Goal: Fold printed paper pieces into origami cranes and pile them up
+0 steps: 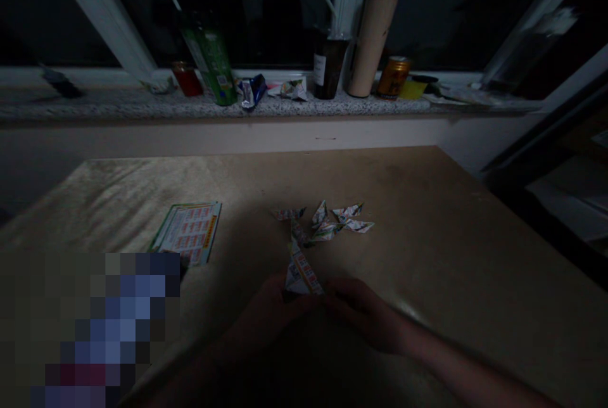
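Observation:
A folded piece of printed paper (303, 274), pointed at the top, is held between both hands above the near part of the table. My left hand (275, 303) is closed on its left side and lower edge, with the thumb along the bottom. At the lower right corner, the fingers of my right hand (358, 310) pinch the paper. Just beyond the hands lie several small folded paper shapes (327, 230) with the same kind of print, close together on the tabletop. The dim light hides the finger details.
A flat printed sheet or booklet (190, 230) lies on the table (403, 186) at left. The granite sill (266, 108) behind bears a green bottle (213, 66), a dark cup with a straw (329, 69), a tall flask (375, 28) and an orange can (393, 77). A blurred patch covers the lower left.

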Available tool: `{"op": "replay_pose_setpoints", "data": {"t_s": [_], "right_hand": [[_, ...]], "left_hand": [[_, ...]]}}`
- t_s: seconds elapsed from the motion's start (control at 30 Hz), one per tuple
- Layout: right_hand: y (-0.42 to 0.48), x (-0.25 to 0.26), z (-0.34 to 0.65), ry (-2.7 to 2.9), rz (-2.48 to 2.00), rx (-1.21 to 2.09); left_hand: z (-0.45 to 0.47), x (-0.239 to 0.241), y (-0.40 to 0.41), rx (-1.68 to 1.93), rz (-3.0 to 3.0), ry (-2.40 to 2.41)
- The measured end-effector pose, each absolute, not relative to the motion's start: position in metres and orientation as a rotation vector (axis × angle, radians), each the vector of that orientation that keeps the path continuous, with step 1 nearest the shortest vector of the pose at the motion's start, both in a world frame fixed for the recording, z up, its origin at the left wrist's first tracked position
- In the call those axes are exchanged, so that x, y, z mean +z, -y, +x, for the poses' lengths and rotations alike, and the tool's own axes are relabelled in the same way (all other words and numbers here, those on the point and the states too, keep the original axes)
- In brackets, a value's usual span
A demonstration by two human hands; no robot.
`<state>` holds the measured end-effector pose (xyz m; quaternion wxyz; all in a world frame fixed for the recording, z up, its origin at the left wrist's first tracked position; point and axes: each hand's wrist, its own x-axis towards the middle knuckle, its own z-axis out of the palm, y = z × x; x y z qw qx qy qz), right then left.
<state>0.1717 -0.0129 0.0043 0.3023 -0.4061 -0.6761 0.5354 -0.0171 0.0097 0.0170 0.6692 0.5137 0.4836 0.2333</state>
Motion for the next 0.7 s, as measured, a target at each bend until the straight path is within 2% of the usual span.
{"op": "replay_pose_setpoints", "data": {"t_s": [0.43,0.7], "right_hand": [[0.012,0.006,0.178,1.797,-1.04,1.53],[0.013,0.011,0.183,1.966,-1.048,1.41]], "left_hand": [[-0.018,0.013,-0.011,0.524,1.149,-1.046],[-0.019,0.016,-0.012,0.503,1.16,-1.013]]}}
